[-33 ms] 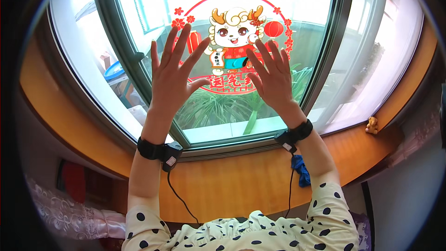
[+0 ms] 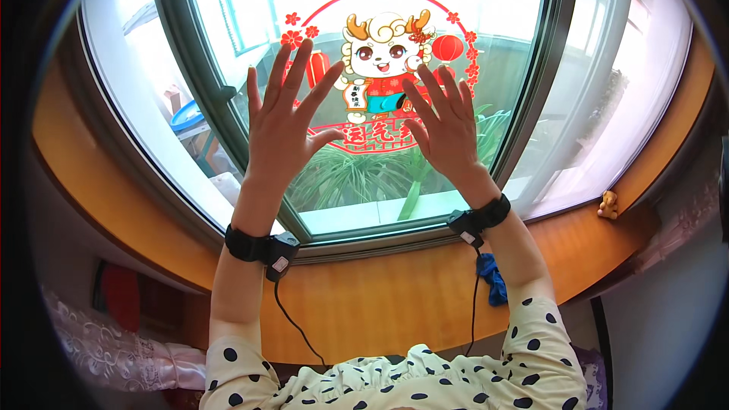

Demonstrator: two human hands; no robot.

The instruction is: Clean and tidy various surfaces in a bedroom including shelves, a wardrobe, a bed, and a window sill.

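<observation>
My left hand (image 2: 282, 121) is raised, fingers spread wide, in front of the left part of a round red window sticker (image 2: 387, 110). Its palm faces the glass, and nothing is in it. Over the sticker's right part, my right hand (image 2: 446, 118) is held up the same way, fingers apart and empty. I cannot tell whether either hand touches the pane. Between them shows the sticker's cartoon figure (image 2: 380, 64) with antlers, a red top and a small scroll. My hands hide parts of the ring. Each wrist wears a black strap with a small cabled box.
A dark-framed sliding window (image 2: 524, 76) stands behind the hands, with green plants (image 2: 364, 178) beyond it. On the wooden sill (image 2: 364, 296) lie a blue cloth-like item (image 2: 492, 279) and, at right, a small brown figurine (image 2: 607, 205). A lace curtain (image 2: 114, 345) hangs at lower left.
</observation>
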